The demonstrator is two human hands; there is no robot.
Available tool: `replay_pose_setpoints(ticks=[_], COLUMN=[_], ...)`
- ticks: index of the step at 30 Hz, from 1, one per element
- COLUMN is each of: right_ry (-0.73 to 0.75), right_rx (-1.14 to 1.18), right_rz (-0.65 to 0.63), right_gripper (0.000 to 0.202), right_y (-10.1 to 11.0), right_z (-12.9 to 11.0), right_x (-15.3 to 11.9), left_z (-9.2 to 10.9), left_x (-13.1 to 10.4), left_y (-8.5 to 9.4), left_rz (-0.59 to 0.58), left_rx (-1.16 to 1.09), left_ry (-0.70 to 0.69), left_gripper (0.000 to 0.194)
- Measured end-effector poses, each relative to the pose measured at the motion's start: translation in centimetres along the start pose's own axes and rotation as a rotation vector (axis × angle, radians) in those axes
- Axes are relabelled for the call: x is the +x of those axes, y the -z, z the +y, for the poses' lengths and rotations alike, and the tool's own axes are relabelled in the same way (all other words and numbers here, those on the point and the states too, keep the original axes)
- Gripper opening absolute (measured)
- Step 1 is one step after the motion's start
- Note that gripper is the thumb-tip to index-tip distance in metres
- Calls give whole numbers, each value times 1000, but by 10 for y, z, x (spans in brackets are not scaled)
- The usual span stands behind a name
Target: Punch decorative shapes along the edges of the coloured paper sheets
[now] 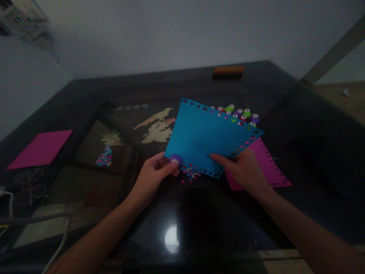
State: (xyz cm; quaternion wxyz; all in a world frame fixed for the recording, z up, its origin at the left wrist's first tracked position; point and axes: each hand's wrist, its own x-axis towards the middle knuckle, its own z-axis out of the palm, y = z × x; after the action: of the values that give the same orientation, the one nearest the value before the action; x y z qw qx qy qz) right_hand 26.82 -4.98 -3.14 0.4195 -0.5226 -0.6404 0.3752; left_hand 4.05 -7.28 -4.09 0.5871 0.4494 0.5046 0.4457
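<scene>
A blue sheet of paper (205, 133) is held tilted above the dark table, with small shapes cut out along three edges. My left hand (159, 168) is closed around a purple craft punch (175, 158) with a white button, set at the sheet's lower left corner, thumb on the button. My right hand (242, 167) grips the sheet's lower right edge, thumb on top and fingers underneath. Below the punch lies a scatter of tiny paper cutouts (190, 172). A pink sheet (264, 163) with punched edges lies partly under my right hand.
Behind the blue sheet stand several coloured punches (246, 113), partly hidden. To the left lie a pile of paper cutouts (105, 156) and a plain pink sheet (41, 148). An orange-brown roll (229, 70) rests at the far edge. A pale cable (64, 232) hangs at lower left.
</scene>
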Motion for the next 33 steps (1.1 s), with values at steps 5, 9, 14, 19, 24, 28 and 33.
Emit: replay_pose_setpoints(ticks=[5, 9, 14, 19, 24, 28, 33], right_ry=[16, -7, -24, -9, 8, 4, -17], right_rx=[7, 2, -5, 5, 41, 38, 38], right_rz=[2, -12, -11, -14, -17, -10, -19], right_gripper=[28, 24, 23, 23, 25, 26, 24], right_y=[0, 0, 0, 0, -1, -1, -2], right_z=[1, 0, -3, -3, -2, -1, -1], right_x=[-1, -1, -1, -1, 0, -1, -2], left_z=[-2, -1, 1, 1, 1, 2, 2], left_x=[1, 2, 1, 2, 1, 1, 1], left_y=[0, 0, -1, -1, -1, 0, 0], left_rz=[3, 0, -1, -5, -6, 0, -2], left_rx=[7, 6, 10, 3, -1, 1, 5], left_ry=[-5, 2, 9, 15, 16, 30, 34], left_gripper=[19, 18, 19, 20, 20, 21, 22])
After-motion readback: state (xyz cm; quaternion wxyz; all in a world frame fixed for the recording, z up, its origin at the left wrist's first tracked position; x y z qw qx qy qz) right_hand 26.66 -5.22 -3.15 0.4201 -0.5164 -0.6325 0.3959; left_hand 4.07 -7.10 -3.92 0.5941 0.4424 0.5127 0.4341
